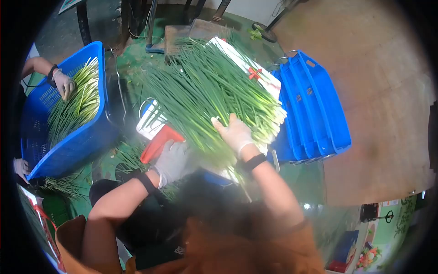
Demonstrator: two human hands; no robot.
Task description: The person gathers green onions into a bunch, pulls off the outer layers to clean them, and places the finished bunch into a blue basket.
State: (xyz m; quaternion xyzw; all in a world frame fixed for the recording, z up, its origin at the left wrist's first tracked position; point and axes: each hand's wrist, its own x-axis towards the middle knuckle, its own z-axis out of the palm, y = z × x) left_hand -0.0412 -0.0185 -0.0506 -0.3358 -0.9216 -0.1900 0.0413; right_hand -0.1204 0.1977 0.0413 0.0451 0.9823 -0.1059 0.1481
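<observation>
A thick heap of spring onions lies across a white board, green leaves to the left and pale ends to the right. My right hand, in a white glove, is closed around stalks at the near side of the heap, thumb and forefinger on top. Beside a red flat piece at the heap's lower left is my gloved left hand, back upward. Motion smears its fingers, and I cannot tell whether they hold anything. Blurred stalks hang between both hands.
Nested blue crates stand right of the heap. At left, another person's gloved hand rests on spring onions inside a blue basket; a second gloved hand is at its lower corner. Loose leaves litter the green floor.
</observation>
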